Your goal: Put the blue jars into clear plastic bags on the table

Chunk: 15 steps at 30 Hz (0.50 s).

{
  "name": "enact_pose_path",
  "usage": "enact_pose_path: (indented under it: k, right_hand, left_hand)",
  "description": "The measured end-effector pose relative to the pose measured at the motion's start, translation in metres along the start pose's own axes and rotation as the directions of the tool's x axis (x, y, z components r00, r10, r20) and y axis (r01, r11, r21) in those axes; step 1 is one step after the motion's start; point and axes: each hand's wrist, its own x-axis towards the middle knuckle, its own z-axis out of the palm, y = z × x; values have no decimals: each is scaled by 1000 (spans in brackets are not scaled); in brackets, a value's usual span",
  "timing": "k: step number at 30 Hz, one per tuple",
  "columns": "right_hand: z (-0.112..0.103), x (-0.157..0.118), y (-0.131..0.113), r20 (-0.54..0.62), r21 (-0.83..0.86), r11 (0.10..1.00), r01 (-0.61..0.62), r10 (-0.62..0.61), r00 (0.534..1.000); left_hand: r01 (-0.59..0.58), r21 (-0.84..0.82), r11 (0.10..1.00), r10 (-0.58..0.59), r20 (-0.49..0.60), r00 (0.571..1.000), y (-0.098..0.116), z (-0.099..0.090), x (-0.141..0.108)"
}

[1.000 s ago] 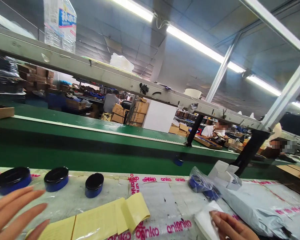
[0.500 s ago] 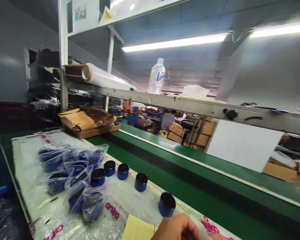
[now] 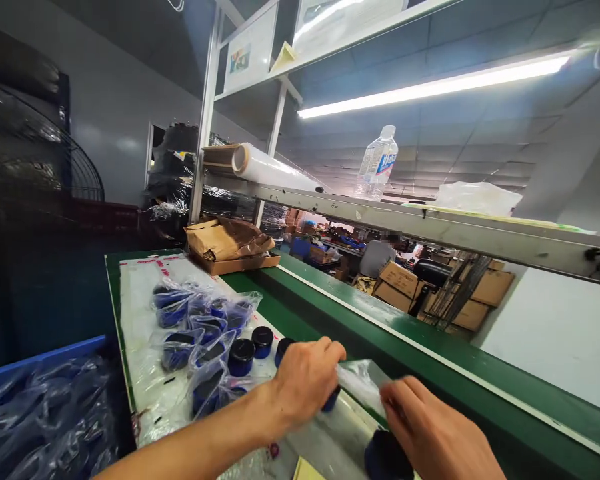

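Note:
Between my two hands a clear plastic bag is stretched above the work surface. My left hand has its fingers closed on the bag's left end, and my right hand pinches the right end. Under the right hand stands a dark blue round jar with a black lid; another is partly hidden behind the left hand. More bare jars stand in a row to the left. Beside them several jars in clear bags are grouped on the plastic-covered board.
A green conveyor belt runs along the far side. A cardboard tray with brown paper sits at the back. On the shelf are a water bottle and a film roll. A blue crate of bagged items stands lower left.
Both hands have come up into view, with the clear bag now spread between them. The camera view has swung left, bringing the blue crate further into sight.

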Motion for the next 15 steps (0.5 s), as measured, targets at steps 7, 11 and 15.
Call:
enact_pose_path:
  k: [7,11,15]
  right_hand:
    - [23,74,-14,-29,-321,943,-87,83,996]
    - [58,72,-19,27,-260,957,-128,140,990]
    - [77,52,-16,104,-160,975,-156,173,979]
  left_hand:
    - [110,228,967,-119,25,993,-15,5,50]
    - [143,307,941,-185,112,976,-25,28,52]
    - [100,365,926,-192,227,955,-33,39,44]
